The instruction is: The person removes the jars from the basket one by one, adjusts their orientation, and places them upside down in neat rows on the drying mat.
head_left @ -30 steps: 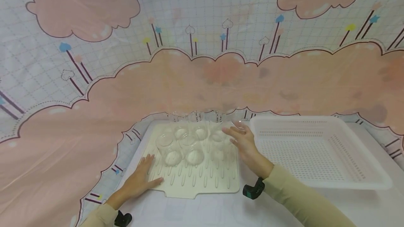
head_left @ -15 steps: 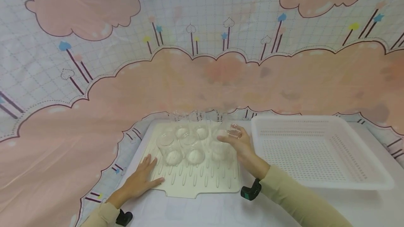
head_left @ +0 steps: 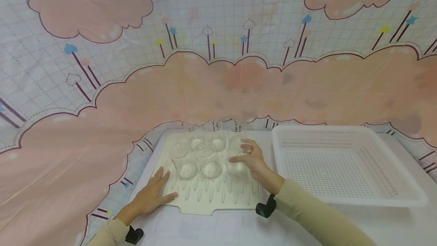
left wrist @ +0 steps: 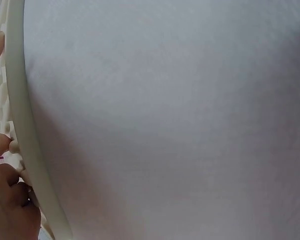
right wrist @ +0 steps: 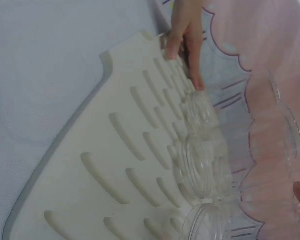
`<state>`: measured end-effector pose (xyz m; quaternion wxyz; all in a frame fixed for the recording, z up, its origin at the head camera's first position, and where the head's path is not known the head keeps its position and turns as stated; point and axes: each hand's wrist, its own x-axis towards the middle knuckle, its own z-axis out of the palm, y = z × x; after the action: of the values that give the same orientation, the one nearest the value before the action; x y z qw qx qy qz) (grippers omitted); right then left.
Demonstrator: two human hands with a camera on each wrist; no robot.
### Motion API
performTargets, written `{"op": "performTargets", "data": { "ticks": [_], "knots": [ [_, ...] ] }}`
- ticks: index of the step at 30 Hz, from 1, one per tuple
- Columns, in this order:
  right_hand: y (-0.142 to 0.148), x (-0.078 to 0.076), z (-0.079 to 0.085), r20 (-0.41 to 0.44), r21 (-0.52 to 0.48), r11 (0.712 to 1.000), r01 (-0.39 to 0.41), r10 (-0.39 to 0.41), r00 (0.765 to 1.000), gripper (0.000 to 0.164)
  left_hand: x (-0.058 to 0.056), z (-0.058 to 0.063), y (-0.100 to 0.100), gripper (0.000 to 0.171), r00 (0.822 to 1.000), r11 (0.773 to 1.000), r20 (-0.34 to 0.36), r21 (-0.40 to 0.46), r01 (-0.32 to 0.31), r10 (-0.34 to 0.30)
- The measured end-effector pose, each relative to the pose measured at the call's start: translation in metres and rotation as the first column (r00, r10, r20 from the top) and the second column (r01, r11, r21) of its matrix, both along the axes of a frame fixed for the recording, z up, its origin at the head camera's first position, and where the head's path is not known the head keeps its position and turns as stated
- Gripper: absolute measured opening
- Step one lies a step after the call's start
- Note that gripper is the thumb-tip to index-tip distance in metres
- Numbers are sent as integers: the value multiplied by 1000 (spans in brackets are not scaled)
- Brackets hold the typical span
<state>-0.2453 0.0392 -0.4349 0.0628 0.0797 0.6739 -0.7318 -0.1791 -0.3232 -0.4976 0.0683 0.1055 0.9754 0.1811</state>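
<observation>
My left hand [head_left: 149,196] rests with spread fingers on the left edge of a cream ridged drain board [head_left: 194,208]; the left wrist view shows its fingers [left wrist: 14,200] at the rim. Toward the right side of the board, my right hand [head_left: 254,162] grips a clear glass [head_left: 235,168] between thumb and fingers. That glass stands upright, low over or on the ridges; contact cannot be told. Left of it are two more clear glasses, one [head_left: 208,162] nearer and one [head_left: 184,164] farther left. Behind them stands a row of clear glasses [head_left: 216,136] with dark printing.
A white perforated plastic basket [head_left: 403,177] sits right of the board on a white cloth [head_left: 232,229]. A patterned curtain [head_left: 218,86] with clouds hangs behind the table. Dark wrist cameras [head_left: 266,206] are strapped to both wrists.
My right hand has moved left and slightly down with the clear glass, bringing it in line with the two front glasses. My left hand has stayed on the board's edge.
</observation>
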Motion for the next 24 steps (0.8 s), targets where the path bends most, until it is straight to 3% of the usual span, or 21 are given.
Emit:
{"op": "performTargets", "data": {
  "ticks": [15,24],
  "knots": [
    [-11,0,-11,-26,148,988,-51,56,998,85,-1,-1,0,100,1000,1000,3,2,-5,5],
    [-11,1,-6,-26,225,972,-69,77,997,88,-3,-4,-1,100,1000,1000,18,19,-2,1]
  ]
}}
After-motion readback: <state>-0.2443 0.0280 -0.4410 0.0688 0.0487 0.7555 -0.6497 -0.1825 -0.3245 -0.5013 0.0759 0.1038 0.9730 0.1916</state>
